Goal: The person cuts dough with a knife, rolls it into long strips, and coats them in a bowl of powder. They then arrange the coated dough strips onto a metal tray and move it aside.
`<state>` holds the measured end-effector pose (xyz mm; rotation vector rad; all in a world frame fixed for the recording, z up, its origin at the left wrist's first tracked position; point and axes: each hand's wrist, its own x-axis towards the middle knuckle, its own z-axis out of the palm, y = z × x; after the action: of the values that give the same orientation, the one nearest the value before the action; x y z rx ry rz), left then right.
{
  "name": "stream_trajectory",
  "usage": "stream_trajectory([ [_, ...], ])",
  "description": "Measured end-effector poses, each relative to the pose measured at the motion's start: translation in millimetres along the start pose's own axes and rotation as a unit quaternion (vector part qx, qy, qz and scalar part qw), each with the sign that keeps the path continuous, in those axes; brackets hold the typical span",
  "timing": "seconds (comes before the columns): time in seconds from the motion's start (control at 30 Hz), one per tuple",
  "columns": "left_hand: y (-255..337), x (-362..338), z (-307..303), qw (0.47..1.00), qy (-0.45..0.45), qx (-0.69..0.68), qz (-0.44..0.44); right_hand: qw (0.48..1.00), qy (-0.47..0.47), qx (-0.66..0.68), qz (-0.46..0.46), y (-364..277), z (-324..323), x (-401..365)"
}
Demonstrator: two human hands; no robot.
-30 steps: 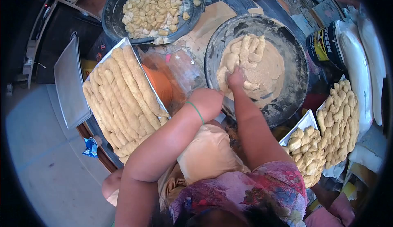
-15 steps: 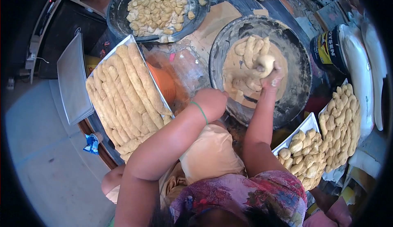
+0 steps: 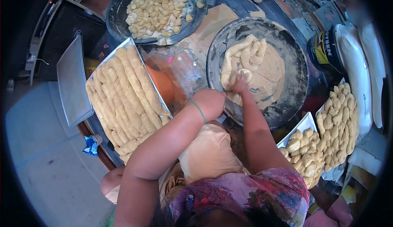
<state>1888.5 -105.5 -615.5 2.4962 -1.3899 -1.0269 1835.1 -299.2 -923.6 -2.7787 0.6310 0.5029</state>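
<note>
My right hand is low on the left side of a wide black basin, closed around a piece of dough whose pale end shows above the fingers. Long twisted dough ropes lie beyond it on a bed of tan crumbs. My left hand, below a green wrist band, is closed at the basin's near left rim; its fingertips are mostly hidden.
To the left, a tray of long dough strips leans beside an orange container. Another basin at the back holds many small dough pieces. On the right stand trays of dough pieces and a paint bucket.
My right hand has moved left and towards me in the basin, from the middle of the crumbs to the left side. The dough ropes lie rearranged. My left hand stays at the rim.
</note>
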Motion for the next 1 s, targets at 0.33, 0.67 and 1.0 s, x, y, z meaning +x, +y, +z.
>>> stream_trajectory([
  [0.33,-5,-5,-1,0.999,0.003,0.013,-0.032,0.991,-0.118,0.002,-0.059,-27,-36,-30],
  [0.67,-1,-12,-6,0.978,0.188,-0.079,-0.046,0.732,-0.102,0.672,-0.046,-33,-208,-58],
  [1.0,94,17,-91,0.809,0.288,-0.476,0.190,0.612,0.047,0.743,-0.269,-36,-495,-207],
])
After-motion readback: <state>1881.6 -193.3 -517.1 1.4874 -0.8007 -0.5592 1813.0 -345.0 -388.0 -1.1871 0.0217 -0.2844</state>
